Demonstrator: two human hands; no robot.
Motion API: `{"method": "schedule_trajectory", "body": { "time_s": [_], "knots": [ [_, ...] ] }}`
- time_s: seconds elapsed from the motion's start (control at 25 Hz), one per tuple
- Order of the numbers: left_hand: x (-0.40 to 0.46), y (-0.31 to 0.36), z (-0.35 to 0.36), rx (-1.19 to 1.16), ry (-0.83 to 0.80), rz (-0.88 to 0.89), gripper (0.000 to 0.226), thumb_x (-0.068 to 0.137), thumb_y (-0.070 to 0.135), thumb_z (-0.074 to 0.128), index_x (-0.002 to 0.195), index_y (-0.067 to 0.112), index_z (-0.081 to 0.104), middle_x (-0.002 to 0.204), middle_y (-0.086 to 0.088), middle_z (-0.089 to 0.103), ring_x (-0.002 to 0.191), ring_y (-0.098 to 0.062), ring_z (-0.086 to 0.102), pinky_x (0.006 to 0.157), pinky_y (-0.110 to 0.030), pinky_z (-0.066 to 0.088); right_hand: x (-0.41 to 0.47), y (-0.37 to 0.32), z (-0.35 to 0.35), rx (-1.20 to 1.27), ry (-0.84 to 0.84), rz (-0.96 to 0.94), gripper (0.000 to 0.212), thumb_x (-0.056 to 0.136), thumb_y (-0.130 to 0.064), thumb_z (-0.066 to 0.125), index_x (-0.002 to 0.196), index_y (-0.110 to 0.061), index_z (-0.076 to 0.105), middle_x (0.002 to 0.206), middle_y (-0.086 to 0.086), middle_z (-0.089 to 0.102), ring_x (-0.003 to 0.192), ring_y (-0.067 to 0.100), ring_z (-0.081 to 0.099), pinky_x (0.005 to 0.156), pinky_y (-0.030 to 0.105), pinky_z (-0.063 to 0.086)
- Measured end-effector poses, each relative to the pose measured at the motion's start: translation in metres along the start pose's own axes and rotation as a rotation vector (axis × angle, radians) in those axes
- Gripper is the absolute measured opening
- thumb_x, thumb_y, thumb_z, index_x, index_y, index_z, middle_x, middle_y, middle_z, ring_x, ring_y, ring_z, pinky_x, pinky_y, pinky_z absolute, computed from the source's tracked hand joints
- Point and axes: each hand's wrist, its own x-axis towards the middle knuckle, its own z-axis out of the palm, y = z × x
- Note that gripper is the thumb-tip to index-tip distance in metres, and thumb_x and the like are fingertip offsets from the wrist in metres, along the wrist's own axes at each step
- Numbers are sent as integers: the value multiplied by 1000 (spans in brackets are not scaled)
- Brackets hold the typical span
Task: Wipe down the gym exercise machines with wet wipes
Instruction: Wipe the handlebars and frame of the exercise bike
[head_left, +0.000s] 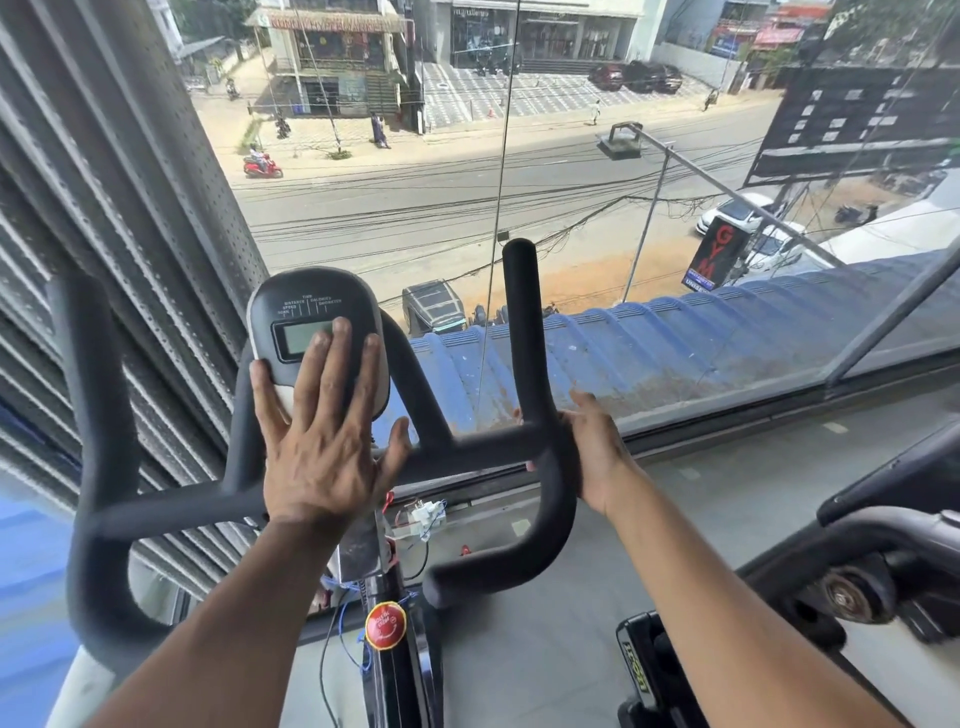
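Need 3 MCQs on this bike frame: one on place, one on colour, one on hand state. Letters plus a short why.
1. Where does the left hand lie?
A. flat on the console
B. on the red knob
C. on the window glass

2. What colour is the round knob on the bike's post?
A. blue
B. red
C. green

3. What is the right hand doing?
A. hanging free
B. pressing the display
C. gripping the handlebar

Answers:
1 A: straight fingers are spread over the console, reaching its grey display.
2 B: the knob low on the post is red with yellow lettering.
3 C: its fingers are curled round the handlebar's right side, where the crossbar meets the curved grip.

No wet wipe is visible; one may be hidden under the left palm.
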Motion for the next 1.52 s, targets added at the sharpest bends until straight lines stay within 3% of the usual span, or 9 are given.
{"method": "schedule_trajectory", "body": {
  "time_s": [0.12,0.24,0.4,0.52,0.72,0.92,1.08,1.2,1.52],
  "knots": [
    [-1,0,0,-8,8,0,85,98,57,33,166,24,-6,174,2,-15,160,-16,-13,124,-67,-8,-14,14,-9,-27,104,-43,36,105,-30,42,107,-5,69,80,13,67,68,23,62,60,32,50],
    [2,0,-1,-15,-23,0,85,99,59,30,166,25,-8,173,3,-18,159,-15,-15,123,-64,-14,-28,21,-20,-69,64,-170,26,107,-9,44,111,-6,69,87,7,67,76,16,59,66,26,50],
    [-2,-2,-1,9,-36,7,85,100,62,27,165,24,-11,172,1,-20,160,-17,-16,123,-62,-17,-45,23,-27,-799,423,-817,20,103,-12,58,112,-20,75,106,-2,69,92,5,63,84,25,55],
    [0,-2,-4,33,-66,-13,85,100,63,23,166,22,-12,172,0,-22,159,-18,-18,123,-62,-18,-53,27,-17,-1203,290,-1222,22,96,-4,67,116,-10,74,116,5,63,102,17,62,92,24,53],
    [1,1,-2,64,-143,-26,82,103,65,18,165,24,-17,171,-1,-26,159,-20,-19,122,-61,-21,-79,50,-19,-1447,401,-1184,17,94,-10,69,110,-15,75,94,0,61,89,28,54,83,37,52],
    [-7,-9,-33,106,-283,59,86,104,64,29,165,22,-16,172,-5,-24,160,-22,-16,127,-61,-8,-128,75,-16,-1360,271,-1074,17,91,-9,72,107,-14,75,90,-2,62,84,19,56,76,34,54],
    [-54,-47,-38,89,-343,12,94,95,82,22,167,29,-6,174,-5,-19,161,-24,-13,128,-62,-1,-134,36,-12,-1134,412,-1046,14,88,-4,75,99,-12,74,87,-1,64,75,12,57,72,19,44],
    [-70,-61,-27,30,-395,-122,96,89,88,26,166,39,-5,174,-5,-16,162,-31,-5,125,-68,4,-107,17,9,-1126,468,-1032,10,88,-5,75,96,-10,73,86,1,63,71,16,59,67,26,50],
    [-73,-70,-23,-11,-353,-111,101,86,93,25,165,39,-5,174,-3,-18,161,-29,9,126,-61,19,-75,30,59,-1131,546,-850,15,97,-5,62,105,-7,74,100,8,58,81,28,64,73,29,50]
  ]
}}
